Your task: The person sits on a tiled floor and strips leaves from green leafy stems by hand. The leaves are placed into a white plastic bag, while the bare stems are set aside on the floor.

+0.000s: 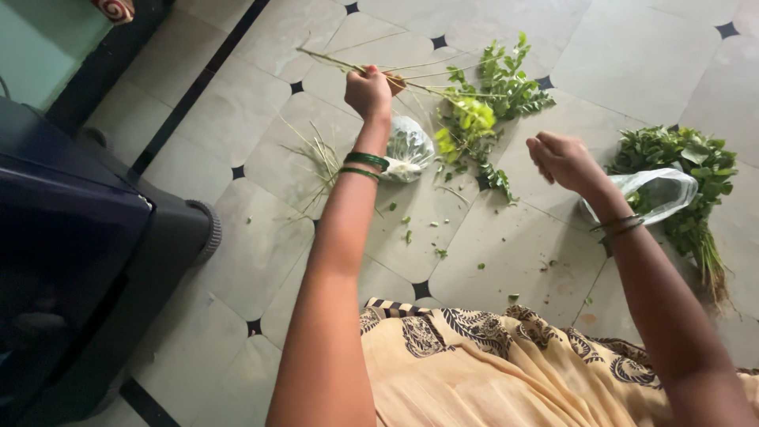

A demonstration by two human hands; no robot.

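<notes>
My left hand is raised over the tiled floor and grips a bunch of thin green stems that stick out to the left. Leafy sprigs trail from that bunch to the right. My right hand hovers lower, fingers loosely curled with nothing visible in them, close to the leafy sprigs. Green bangles circle my left wrist. A clear plastic bag holding plucked leaves lies on the floor under my left hand.
A pile of bare stalks lies left of the bag. A larger bundle of leafy greens rests at the right on another clear bag. A dark bin or appliance stands at the left. Patterned cloth covers my lap.
</notes>
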